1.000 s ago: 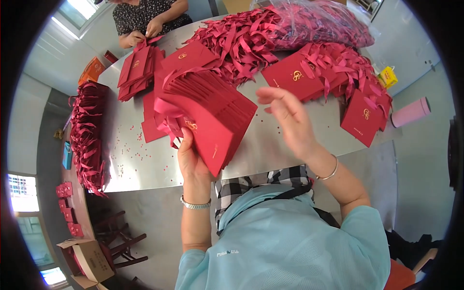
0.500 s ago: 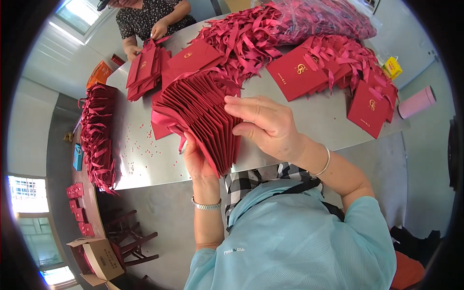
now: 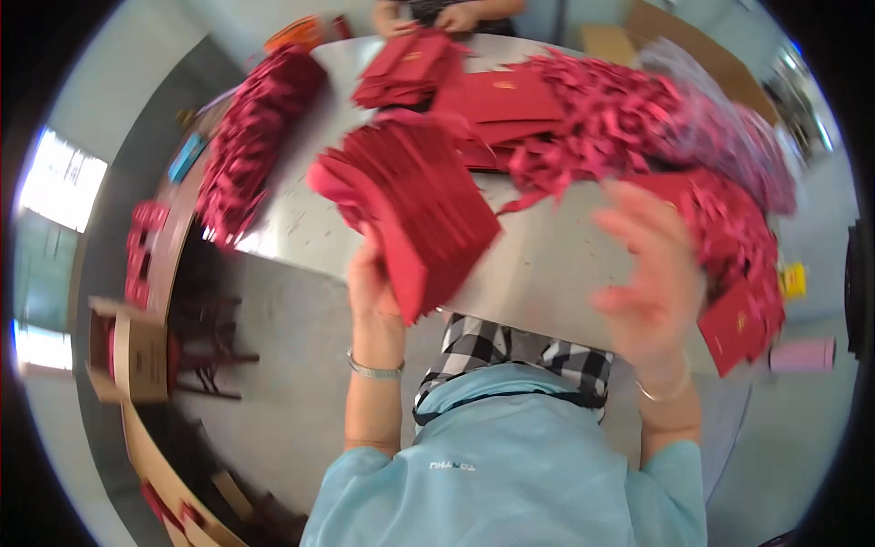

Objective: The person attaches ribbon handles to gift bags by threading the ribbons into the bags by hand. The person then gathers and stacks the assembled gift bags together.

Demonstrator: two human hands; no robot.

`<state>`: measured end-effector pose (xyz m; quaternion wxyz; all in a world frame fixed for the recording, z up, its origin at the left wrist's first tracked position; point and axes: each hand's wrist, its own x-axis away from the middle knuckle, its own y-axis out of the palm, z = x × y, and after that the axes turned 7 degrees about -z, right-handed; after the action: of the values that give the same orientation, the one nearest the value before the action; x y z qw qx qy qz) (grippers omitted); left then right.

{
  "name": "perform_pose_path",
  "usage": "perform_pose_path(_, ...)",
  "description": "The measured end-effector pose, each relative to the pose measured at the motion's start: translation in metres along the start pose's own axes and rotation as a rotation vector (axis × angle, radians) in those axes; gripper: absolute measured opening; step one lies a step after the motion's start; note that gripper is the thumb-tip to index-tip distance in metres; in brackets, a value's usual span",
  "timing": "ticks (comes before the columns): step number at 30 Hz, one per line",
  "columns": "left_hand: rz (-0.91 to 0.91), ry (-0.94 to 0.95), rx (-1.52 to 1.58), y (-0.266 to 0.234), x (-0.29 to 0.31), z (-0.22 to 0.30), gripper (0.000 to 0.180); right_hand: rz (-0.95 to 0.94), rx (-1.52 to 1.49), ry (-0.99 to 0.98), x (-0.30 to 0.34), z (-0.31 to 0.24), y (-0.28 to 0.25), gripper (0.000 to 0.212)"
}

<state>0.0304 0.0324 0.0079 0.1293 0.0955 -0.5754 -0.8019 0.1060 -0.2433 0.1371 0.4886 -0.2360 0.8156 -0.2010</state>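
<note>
Stack of red envelopes (image 3: pixel 410 210) fanned out, held up over the near edge of the grey bench (image 3: pixel 556 273), bottom corner gripped by the left hand (image 3: pixel 372 290), fingers closed round it from below. Right hand (image 3: pixel 649 278) blurred, to the right of the stack and clear of it, fingers spread wide, holding nothing. Behind the stack, flat red envelopes (image 3: pixel 501 96) lie on the bench; right of them a big heap of red ribbon pieces (image 3: pixel 638 118) runs to the bench's right end. Another pile of red pieces (image 3: pixel 246 146) sits left of the stack at the bench's left edge. Single red envelope (image 3: pixel 736 326) just right of the right hand. Another person's hands (image 3: pixel 428 16) at the far side of the bench.
</note>
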Motion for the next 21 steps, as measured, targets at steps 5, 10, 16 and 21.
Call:
perform_pose_path(5, -0.142, 0.574, -0.322, -0.054, 0.071, 0.160, 0.034, 0.256, -0.326, -0.152, 0.012, 0.003, -0.026, 0.038)
perform_pose_path(10, 0.168, 0.738, 0.022, -0.064, 0.108, 0.154, 0.034, 0.133, -0.587, 0.117, 0.004, 0.019, 0.013, 0.020)
perform_pose_path(16, 0.242, 0.750, 0.003, -0.069, 0.097, 0.148, 0.044, -0.050, -0.567, 0.226, 0.010, 0.027, 0.027, 0.018)
perform_pose_path(21, 0.308, 0.671, -0.071, -0.083, 0.086, 0.181, 0.038, -0.069, -0.571, 0.385, 0.032, 0.041, 0.019, 0.017)
